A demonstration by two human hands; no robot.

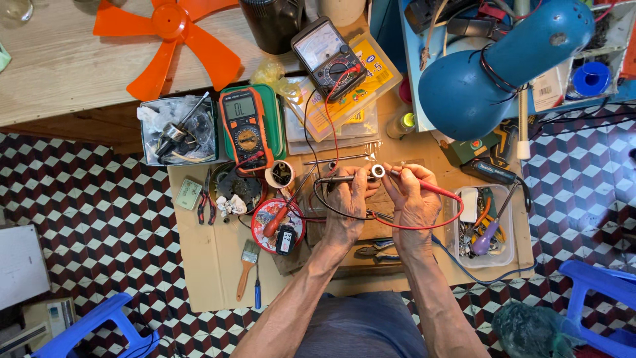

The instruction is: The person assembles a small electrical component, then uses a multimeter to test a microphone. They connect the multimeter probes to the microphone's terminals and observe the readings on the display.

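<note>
Checkered tiles in red, white and black run under a low cardboard-covered desk (199, 265) crowded with repair gear, and you work at its middle. Your left hand (349, 202) is curled shut around a black test probe (341, 179), thumb and fingers pinching it near the tip, and the same fingers seem to steady a small round metal part (377, 171) held up between both hands, above the desk rather than on it. Your right hand (412, 199) is closed in a pencil grip on a red test probe (430, 189), its tip brought to the metal part. That part looks small, hard and smooth, so judge it light but slippery: hold it by its rim, firmly, so the probe tips cannot push it loose. The probes are stiff and light; grip them on the insulated shafts, clear of the metal points. Their red lead (424, 222) and black lead (331, 207) are limp and loop under your hands, trailing towards the orange multimeter (246, 129), so they may drag. A blue lamp (503, 66) hangs just beyond.
</note>
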